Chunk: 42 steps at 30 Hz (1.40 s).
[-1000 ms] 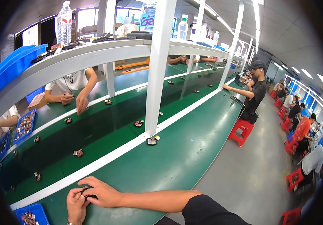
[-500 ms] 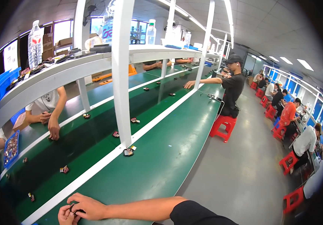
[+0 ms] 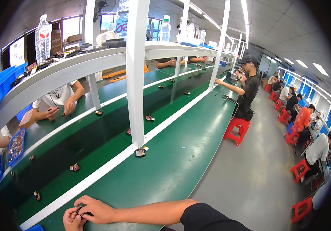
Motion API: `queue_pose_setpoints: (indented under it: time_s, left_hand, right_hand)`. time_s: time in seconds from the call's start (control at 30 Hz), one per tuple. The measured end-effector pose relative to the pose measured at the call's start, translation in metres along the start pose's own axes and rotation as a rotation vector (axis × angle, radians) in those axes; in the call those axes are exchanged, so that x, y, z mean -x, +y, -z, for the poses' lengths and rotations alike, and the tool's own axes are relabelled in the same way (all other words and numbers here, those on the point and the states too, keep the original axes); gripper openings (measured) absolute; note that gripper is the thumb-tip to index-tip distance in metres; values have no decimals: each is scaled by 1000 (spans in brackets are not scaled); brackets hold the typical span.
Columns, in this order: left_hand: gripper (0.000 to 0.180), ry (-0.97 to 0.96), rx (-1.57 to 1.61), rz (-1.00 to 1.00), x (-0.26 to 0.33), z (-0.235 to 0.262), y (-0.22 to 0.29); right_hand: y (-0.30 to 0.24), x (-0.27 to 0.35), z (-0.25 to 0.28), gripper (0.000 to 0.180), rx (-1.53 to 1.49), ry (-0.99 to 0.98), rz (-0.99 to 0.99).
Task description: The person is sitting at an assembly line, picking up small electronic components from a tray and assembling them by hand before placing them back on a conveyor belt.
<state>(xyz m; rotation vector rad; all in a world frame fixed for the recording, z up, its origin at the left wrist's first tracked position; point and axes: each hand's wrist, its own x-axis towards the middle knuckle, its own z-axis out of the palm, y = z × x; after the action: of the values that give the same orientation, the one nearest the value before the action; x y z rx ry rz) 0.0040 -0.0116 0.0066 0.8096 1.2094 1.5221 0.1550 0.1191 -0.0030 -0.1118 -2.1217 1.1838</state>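
Clear bottle (image 3: pixel 43 42) on white shelf (image 3: pixel 107 58) — red stool (image 3: pixel 239 123) on grey floor (image 3: pixel 246 169).

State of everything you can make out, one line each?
Left hand: closed around small black part
Right hand: fingers on the same part
Small black part: held, partly hidden
White-capped bottle: upright, capped
Green-capped bottle: upright, capped
Blue tray: filled with pieces
Ceiling light: lit

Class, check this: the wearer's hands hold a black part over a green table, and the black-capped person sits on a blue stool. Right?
No: the head view shows that stool is red. The rest stands: left hand and right hand hold the black part.
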Motion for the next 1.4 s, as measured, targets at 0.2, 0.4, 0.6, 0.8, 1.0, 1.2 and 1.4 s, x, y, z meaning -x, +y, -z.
queue_pose_setpoints:
  time_s: [0.2,0.4,0.6,0.8,1.0,1.2,1.4]
  left_hand:
    - [30,55,-16,-78,3,0,-8]
    - [21,114,85,-63,-1,-4,-12]
    - [28,88,124,7,-5,-6,-6]
    - [28,97,156,32,-4,-5,-5]
    - [27,94,179,22,-5,-6,-4]
    - [26,80,176,41,-5,-4,-7]
    - [26,59,126,48,-4,-2,-6]
  right_hand:
    - [-6,-3,-2,13,-84,-53,-24]
    - [-11,-5,4,23,60,-74,29]
    - [-16,-17,5,24,337,80,203]
    - [-10,-18,0,22,432,58,238]
    - [-14,-17,1,23,471,48,232]
    - [-13,-13,-1,25,544,61,245]
    - [-16,-10,-4,24,612,31,246]
